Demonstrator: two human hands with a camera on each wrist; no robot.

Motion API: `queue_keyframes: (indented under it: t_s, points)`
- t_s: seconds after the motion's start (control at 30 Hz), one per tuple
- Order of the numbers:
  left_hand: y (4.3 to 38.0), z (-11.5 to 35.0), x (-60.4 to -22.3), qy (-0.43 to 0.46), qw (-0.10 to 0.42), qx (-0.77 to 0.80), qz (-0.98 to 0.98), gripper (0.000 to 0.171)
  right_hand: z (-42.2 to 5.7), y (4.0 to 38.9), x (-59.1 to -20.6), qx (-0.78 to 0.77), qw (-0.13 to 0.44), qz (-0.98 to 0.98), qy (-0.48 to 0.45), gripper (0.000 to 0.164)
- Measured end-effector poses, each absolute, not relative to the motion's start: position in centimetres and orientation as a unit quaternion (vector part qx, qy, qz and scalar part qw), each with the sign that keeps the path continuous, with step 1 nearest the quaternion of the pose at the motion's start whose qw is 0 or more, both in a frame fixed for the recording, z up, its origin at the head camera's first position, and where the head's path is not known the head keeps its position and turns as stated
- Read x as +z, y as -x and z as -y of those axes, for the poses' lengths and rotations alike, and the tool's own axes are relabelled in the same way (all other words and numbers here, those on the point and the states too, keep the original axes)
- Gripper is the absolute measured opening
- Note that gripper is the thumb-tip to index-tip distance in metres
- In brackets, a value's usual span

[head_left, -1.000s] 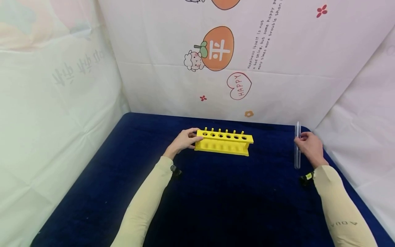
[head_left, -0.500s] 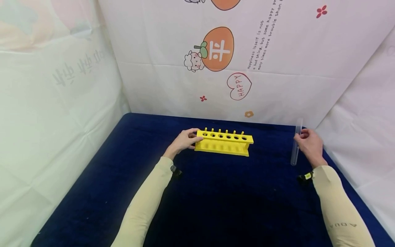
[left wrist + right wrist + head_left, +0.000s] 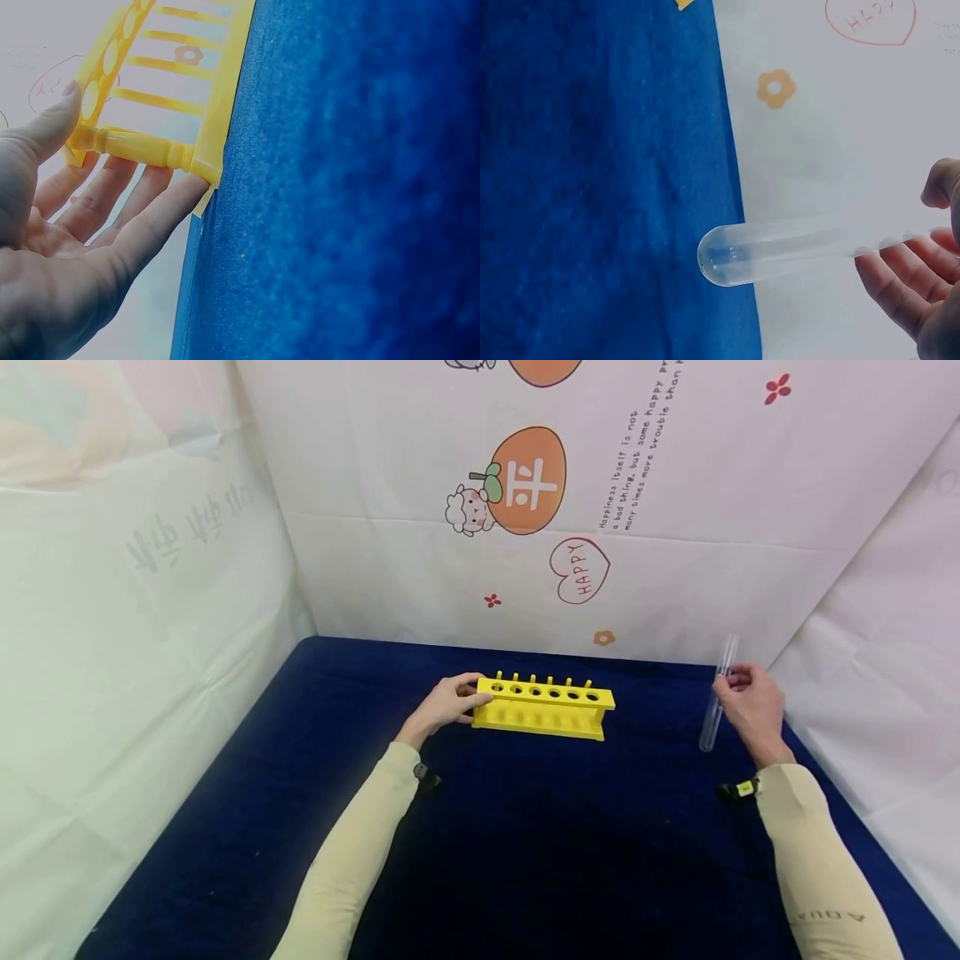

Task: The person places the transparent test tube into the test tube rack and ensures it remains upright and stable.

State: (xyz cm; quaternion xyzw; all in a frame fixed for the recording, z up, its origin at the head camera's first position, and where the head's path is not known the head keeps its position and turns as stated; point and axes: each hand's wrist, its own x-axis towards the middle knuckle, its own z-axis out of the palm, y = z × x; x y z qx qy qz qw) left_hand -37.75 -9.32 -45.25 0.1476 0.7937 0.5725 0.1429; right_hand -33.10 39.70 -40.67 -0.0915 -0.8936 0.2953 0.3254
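A yellow test tube rack (image 3: pixel 540 717) stands on the blue cloth, its top bar pierced by a row of round holes and pegs rising behind. My left hand (image 3: pixel 447 700) grips the rack's left end; in the left wrist view the thumb (image 3: pixel 56 124) lies on the top bar and the fingers (image 3: pixel 154 225) reach under the end post. Off to the right, my right hand (image 3: pixel 753 706) pinches a clear test tube (image 3: pixel 709 720) around its middle. The tube tilts, its rounded end (image 3: pixel 724 256) pointing down. The rack's holes hold nothing visible.
Dark blue cloth (image 3: pixel 525 843) covers the table. White printed sheets hang behind it (image 3: pixel 405 577) and along both sides, close to the table's back edge. A small camera is strapped to each wrist.
The right hand has risen slightly, and the test tube has gone from nearly vertical to tilted, its lower end swinging left toward the rack. Left hand and rack stay put.
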Motion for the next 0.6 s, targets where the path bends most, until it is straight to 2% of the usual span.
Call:
queue_keyframes:
  t_s: [0.6]
  points:
    - [37.6,9.2,-45.2,-0.142,0.145,0.574,-0.793,0.076,-36.8,32.7,-39.9,0.337,0.36,0.869,0.039,0.035]
